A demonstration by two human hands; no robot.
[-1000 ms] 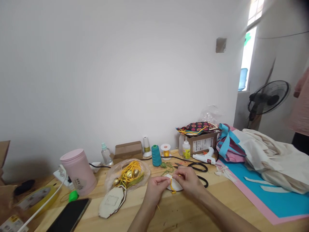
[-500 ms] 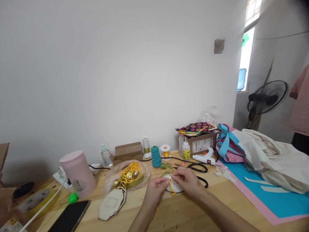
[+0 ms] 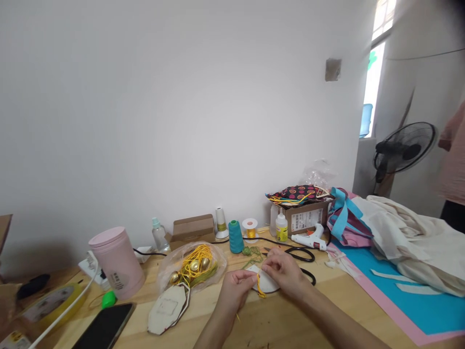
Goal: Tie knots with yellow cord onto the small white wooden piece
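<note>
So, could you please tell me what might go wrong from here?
The yellow cord between the left hand and the right hand could slip or tangle, as part trails across the white piece. The black-handled scissors sit close beyond the right hand, which might knock them. Loose green thread near the blades could snag on them.

At lower centre, the right hand [image 3: 285,274] is covering part of the white piece [image 3: 268,285] and scissors [image 3: 314,256]. The right edge is cutting off a person [image 3: 454,165] (pink clothing is showing), the bottom edge the phone [image 3: 105,327].
</note>
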